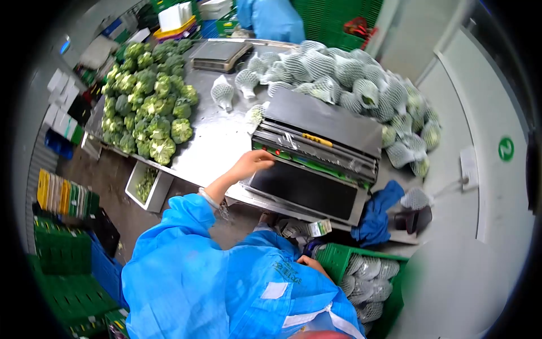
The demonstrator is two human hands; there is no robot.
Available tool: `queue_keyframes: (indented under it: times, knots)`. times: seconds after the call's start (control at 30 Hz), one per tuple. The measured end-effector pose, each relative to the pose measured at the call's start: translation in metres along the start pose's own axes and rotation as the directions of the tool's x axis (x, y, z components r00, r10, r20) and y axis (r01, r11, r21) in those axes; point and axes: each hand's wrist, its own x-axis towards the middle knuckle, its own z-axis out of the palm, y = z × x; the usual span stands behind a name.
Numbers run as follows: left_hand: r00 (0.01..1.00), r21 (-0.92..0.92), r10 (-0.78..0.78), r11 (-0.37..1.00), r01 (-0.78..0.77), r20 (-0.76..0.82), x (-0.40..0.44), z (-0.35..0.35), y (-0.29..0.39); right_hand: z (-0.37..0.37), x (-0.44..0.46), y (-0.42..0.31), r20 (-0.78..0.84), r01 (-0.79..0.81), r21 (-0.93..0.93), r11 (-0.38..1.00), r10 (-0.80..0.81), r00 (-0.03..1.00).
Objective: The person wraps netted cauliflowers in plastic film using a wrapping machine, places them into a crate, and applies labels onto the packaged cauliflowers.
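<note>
My left hand (252,164) reaches over the front left corner of a film wrapping machine (324,124), close to its red switches (277,152). Its fingers are loosely bent, and I see nothing in them. I cannot tell whether a fingertip touches the machine. A dark flat plate (305,189) forms the machine's front part. My right hand (314,264) is low beside my body, near the rim of a green crate (330,253); its fingers are mostly hidden. Wrapped bundles (368,282) in white net sleeves lie in that crate.
Broccoli heads (148,101) are piled on the left of the metal table (199,148). Net-sleeved broccoli (367,90) is heaped behind and right of the machine. A scale (219,55) stands at the back. Another person in blue (274,21) is across the table. Crates (65,243) stand left.
</note>
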Motion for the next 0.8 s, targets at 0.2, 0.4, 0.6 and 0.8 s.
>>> queue_keyframes:
  times: [0.2,0.4,0.6,0.8]
  knots:
    - [0.926,-0.194,-0.255,0.959,0.206,-0.277,0.032,-0.119,-0.064,-0.031,0.072,0.008,-0.093,-0.14,-0.469,0.872,0.109,0.99]
    - [0.759,0.063,-0.158,0.965,0.253,-0.631,0.129,-0.189,-0.133,-0.046,0.11,0.062,0.101,-0.175,-0.143,0.974,0.19,0.977]
    - [0.542,0.293,-0.022,0.823,0.487,-0.84,0.233,-0.251,-0.146,-0.069,0.156,-0.031,0.067,-0.366,-0.407,0.837,0.427,0.902]
    - [0.503,0.242,-0.129,0.758,0.606,-0.854,0.294,-0.256,-0.151,-0.103,0.181,-0.114,0.033,-0.446,-0.597,0.667,0.576,0.817]
